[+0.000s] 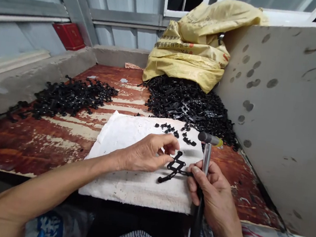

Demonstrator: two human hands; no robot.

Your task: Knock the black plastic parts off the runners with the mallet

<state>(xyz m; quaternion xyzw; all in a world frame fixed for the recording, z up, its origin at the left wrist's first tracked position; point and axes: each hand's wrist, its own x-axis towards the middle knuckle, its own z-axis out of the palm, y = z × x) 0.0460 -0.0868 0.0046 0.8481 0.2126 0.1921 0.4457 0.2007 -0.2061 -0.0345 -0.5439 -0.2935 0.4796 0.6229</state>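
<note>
Gripping a hammer (pixel 206 159) beside a black linkage (pixel 178 171)

Hard to see the end of the linkage's right-hand arm, lost against the fingertips of the right hand (pixel 219 193); impossible to tell whether pinched there or only touching. Unable to make out single pieces deep in the heap of black parts (pixel 188 103), partly covered by the yellow sack (pixel 189 66).

Wrapping the right hand around the hammer's handle, head uppermost. Holding the left hand (pixel 149 152) half curled at the linkage's upper left, with a narrow gap between thumb and forefinger; impossible to tell about contact, or any small piece between the fingers.

Placed between both hands, over the white cloth (pixel 134 188); unclear whether resting on or lifted above. Looks thin and dark, with crossed bars forming a small diamond, shiny rivets at the joints and rounded ends. Backed by small black pieces (pixel 176 134) near the cloth's far edge.
</note>
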